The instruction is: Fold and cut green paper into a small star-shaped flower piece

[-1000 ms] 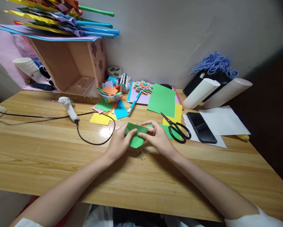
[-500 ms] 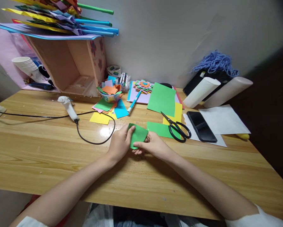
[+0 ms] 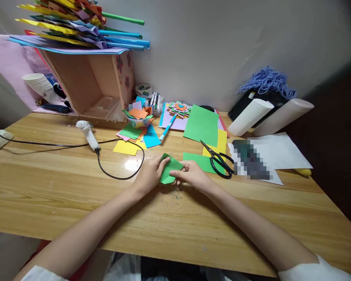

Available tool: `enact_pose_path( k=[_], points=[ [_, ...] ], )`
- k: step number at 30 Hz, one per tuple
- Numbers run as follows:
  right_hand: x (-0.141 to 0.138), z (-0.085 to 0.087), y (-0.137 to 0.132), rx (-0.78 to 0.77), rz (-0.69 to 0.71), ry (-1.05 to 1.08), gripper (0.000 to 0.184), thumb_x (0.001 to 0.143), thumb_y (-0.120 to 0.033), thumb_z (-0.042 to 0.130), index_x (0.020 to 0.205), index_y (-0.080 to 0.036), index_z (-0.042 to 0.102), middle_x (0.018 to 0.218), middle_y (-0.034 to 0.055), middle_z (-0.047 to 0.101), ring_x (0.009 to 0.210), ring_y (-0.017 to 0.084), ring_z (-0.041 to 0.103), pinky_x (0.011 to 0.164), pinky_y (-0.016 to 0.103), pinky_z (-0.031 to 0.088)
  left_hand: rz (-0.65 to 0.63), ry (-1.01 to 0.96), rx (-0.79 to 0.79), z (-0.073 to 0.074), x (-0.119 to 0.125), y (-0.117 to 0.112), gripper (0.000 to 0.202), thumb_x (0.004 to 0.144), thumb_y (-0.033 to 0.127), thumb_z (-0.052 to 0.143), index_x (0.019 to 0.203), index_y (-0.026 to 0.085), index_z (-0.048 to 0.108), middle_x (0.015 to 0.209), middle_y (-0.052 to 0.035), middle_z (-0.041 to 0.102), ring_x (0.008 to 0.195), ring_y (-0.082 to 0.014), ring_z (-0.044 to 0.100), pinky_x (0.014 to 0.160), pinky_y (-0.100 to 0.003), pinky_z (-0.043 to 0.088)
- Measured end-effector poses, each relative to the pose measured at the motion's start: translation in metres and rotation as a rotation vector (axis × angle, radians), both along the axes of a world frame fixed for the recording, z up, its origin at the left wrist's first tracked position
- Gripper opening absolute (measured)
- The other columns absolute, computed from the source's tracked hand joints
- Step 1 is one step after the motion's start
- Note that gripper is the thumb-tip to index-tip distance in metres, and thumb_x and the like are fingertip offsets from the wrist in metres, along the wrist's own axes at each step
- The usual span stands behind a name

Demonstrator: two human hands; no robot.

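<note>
Hands together, palms down: left hand (image 3: 148, 176) fingers pinch green paper (image 3: 169, 169) at left edge, right hand (image 3: 193, 176) fingers pinch right edge.

No legible text; tape roll (image 3: 143, 90) label too small to read.

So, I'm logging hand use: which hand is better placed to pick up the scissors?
Probably right. The right hand lies nearest the scissors, just beyond it; the left hand is on the far side of the green paper both hold.
</note>
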State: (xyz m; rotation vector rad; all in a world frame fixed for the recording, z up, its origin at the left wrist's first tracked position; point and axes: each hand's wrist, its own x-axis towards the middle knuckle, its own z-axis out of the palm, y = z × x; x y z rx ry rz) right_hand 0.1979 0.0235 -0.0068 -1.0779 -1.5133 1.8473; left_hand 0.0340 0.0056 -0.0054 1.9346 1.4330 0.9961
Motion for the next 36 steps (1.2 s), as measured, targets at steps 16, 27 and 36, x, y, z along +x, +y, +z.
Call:
enact_pose_path(
  k=[16, 27, 36],
  points=[
    [0.004, -0.002, 0.011, -0.034, -0.154, 0.029, 0.034, 0.059, -0.043, 0.073, 0.065, -0.010, 0.062, 0.056, 0.0043, 0.067, 0.047, 0.011, 0.061, 0.049, 0.021, 0.049, -0.045, -0.623, -0.637, -0.001, -0.002, 0.008, 0.040, 0.059, 0.036, 0.075, 0.087, 0.012, 0.058, 0.070, -0.0035, 0.067, 0.059, -0.0148, 0.064, 0.057, -0.025, 0.052],
    [0.002, -0.008, 0.013, -0.098, -0.095, 0.088, 0.039, 0.055, -0.045, 0.073, 0.064, -0.009, 0.063, 0.054, 0.0046, 0.067, 0.047, 0.011, 0.061, 0.050, 0.023, 0.050, -0.014, -0.553, -0.696, -0.001, -0.002, 0.008, 0.031, 0.063, 0.038, 0.070, 0.072, 0.009, 0.063, 0.059, -0.0068, 0.068, 0.052, -0.0166, 0.065, 0.053, -0.025, 0.054],
    [0.011, 0.002, 0.019, -0.127, 0.000, 0.094, 0.042, 0.052, -0.046, 0.075, 0.066, -0.008, 0.061, 0.053, 0.0028, 0.065, 0.046, 0.010, 0.060, 0.051, 0.023, 0.049, -0.015, -0.503, -0.728, 0.004, -0.003, 0.011, 0.043, 0.058, 0.049, 0.070, 0.073, 0.010, 0.063, 0.064, -0.0070, 0.069, 0.059, -0.0191, 0.065, 0.059, -0.027, 0.054]
  ],
)
